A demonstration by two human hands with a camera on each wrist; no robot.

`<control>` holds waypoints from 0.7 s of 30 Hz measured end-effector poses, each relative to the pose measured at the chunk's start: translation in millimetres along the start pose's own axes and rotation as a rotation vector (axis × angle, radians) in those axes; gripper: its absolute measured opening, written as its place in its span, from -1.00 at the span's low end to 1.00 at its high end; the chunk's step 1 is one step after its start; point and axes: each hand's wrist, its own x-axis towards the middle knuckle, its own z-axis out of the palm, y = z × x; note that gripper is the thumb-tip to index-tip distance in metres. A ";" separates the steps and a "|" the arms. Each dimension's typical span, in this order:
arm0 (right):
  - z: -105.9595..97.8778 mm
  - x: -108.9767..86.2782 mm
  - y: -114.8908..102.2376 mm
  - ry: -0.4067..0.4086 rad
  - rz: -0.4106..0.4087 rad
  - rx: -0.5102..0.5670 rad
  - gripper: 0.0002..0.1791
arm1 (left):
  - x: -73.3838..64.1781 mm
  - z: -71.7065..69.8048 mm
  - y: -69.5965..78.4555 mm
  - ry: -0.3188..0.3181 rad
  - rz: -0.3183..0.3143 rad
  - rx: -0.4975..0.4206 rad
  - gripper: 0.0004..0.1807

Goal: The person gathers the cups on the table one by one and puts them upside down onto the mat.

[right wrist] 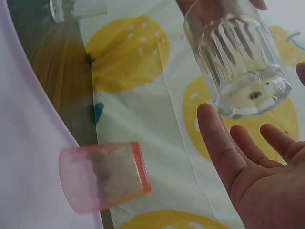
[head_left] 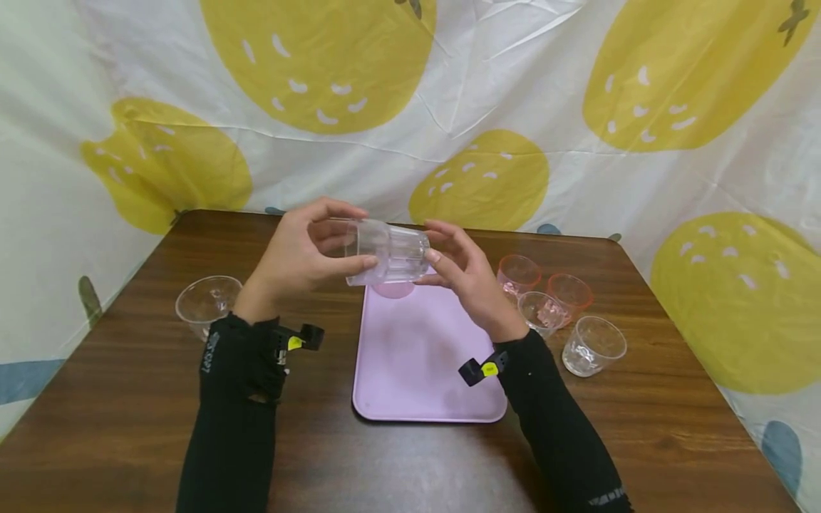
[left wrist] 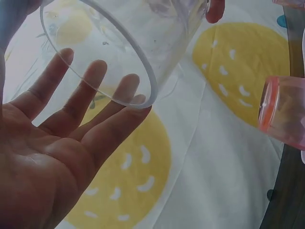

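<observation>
Above the table point(head_left: 410, 470), left hand point(head_left: 298, 249) and right hand point(head_left: 468, 278) hold a clear cup point(head_left: 404, 253) sideways.

Indoor tabletop filming corner; whether home, office or studio, cannot tell. White sheet printed with large yellow fruit point(head_left: 571, 189) hangs creased behind and beside dark-brown wood-grain surface point(head_left: 385, 470). Black wrist-worn cameras point(head_left: 471, 372) over black fabric sleeves point(head_left: 234, 427) mark recording setup. Pale-purple rectangular tray point(head_left: 423, 363), see-through cups point(head_left: 405, 255) look like household ware.
</observation>
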 end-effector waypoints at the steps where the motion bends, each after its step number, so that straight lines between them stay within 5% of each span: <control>1: 0.6 0.1 0.3 -0.002 0.001 0.010 -0.41 | 0.3 0.7 -0.8 -0.005 0.003 -0.009 -0.41; 21: -0.1 -0.7 -0.4 0.063 -0.017 -0.010 -0.48 | 3.9 6.9 -5.7 -0.081 0.035 -0.062 -0.37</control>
